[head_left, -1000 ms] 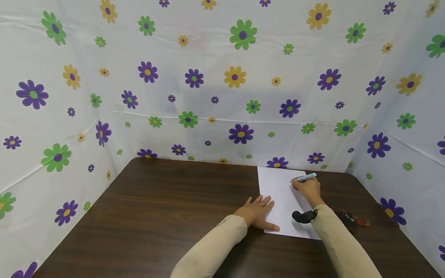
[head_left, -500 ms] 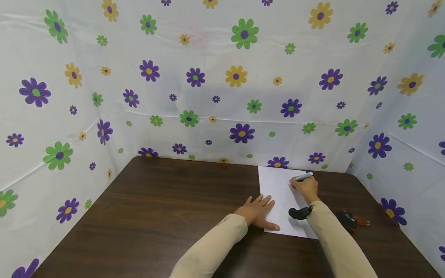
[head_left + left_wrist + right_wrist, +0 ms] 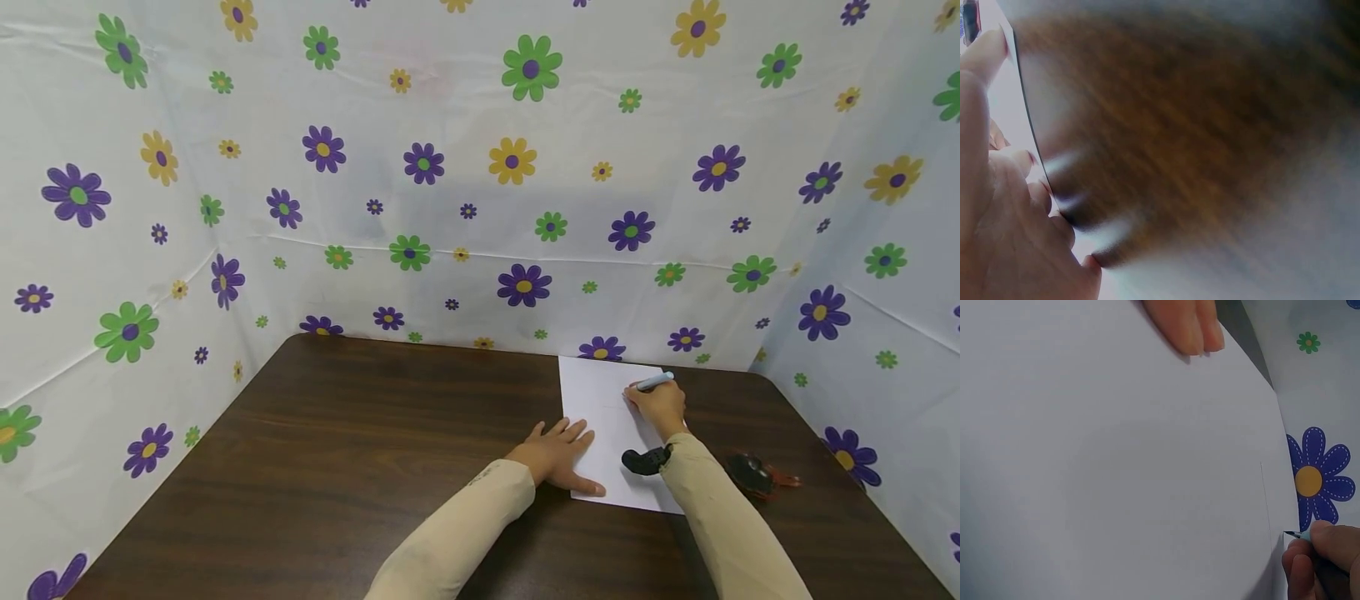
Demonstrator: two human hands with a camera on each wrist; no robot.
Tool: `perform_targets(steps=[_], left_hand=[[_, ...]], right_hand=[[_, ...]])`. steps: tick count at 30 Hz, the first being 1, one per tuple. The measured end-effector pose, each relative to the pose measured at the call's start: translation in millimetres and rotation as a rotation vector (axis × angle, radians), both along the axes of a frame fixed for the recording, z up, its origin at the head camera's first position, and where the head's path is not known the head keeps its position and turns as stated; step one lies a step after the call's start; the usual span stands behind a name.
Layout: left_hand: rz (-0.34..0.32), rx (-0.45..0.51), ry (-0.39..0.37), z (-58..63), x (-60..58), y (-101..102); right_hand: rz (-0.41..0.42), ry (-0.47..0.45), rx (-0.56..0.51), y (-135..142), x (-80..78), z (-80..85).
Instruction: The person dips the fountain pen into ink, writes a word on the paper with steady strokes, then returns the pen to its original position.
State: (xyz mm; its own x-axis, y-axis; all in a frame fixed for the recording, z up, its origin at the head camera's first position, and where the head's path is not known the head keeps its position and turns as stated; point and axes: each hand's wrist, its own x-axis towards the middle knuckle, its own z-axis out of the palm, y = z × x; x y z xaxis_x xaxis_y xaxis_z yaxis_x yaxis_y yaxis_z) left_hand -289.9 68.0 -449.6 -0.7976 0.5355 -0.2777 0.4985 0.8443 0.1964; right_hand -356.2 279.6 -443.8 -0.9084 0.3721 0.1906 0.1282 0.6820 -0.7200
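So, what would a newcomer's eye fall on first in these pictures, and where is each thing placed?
Probably the white cloth with purple, green and yellow flowers, rising behind and on both sides of the dark table. After that, the white paper toward the table's right side: the left hand lies spread over its left edge, and the right hand holds a pale blue pen near its far right corner.

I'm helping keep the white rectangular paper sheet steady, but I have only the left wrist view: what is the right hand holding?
Observer: The right hand grips a slim light-blue pen.
Operator: Does the sheet bear any mark?
Observer: Yes, the right wrist view shows a thin dark line on it.
Operator: Anything beside the right arm's beige sleeve?
Observer: A black-and-red object lies to its right on the dark brown table; I can't tell what it is.
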Motion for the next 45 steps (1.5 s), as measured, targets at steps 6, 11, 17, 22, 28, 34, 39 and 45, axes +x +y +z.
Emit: perform_targets(steps=[6, 11, 17, 22, 28, 34, 39, 45], left_hand=[[-0.006, -0.008, 0.007, -4.9, -1.3, 0.6], [-0.004, -0.006, 0.015, 4.2, 3.3, -1.0], [0.005, 0.017, 0.004, 16.4, 9.2, -4.1], [-0.002, 0.017, 0.004, 17.4, 10.4, -5.3], [-0.006, 0.04, 0.014, 21.1, 13.5, -7.5], [-0.005, 0.039, 0.022, 19.7, 13.1, -7.3], [-0.009, 0.037, 0.026, 21.3, 15.3, -8.0], [-0.014, 0.042, 0.028, 20.6, 16.1, -8.7]], right_hand=[[0.002, 0.007, 0.012, 0.7, 5.6, -0.8], [0.023, 0.012, 0.041, 1.2, 5.9, -0.7], [0.038, 0.013, 0.068, 1.9, 6.8, 1.6], [0.082, 0.011, 0.1, 3.9, 9.7, 1.7], [0.115, -0.013, 0.123, 3.2, 15.3, 2.1], [0.133, 0.007, 0.157, 2.6, 21.8, 2.6], [0.147, 0.011, 0.159, 1.3, 26.5, 2.7], [0.169, 0.011, 0.146, -0.6, 33.0, 2.6]])
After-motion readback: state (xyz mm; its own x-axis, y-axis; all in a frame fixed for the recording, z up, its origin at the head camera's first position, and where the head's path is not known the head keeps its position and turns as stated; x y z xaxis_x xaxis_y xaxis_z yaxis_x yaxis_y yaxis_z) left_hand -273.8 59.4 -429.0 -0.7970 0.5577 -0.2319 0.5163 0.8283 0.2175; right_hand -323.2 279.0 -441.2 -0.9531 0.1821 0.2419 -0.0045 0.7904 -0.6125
